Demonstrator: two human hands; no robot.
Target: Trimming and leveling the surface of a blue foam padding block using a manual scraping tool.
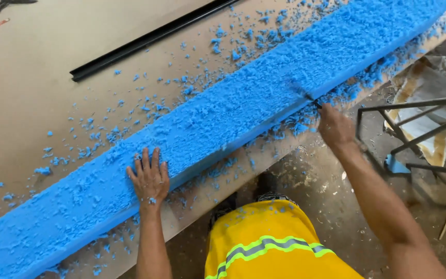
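A long blue foam board (243,98) with a rough, scraped top lies diagonally across a brown workbench (37,88). My left hand (149,178) presses flat on the board near its front edge, fingers spread. My right hand (335,125) is closed around a thin dark tool (305,94), blurred, whose tip rests on the foam's surface near the front edge. Blue foam crumbs (145,108) lie scattered over the bench on both sides of the board.
A black metal strip (145,39) lies on the bench behind the board. A dark metal frame (419,139) stands on the dusty floor to the right, over crumpled plastic sheet (429,82). My yellow reflective garment (269,243) shows below.
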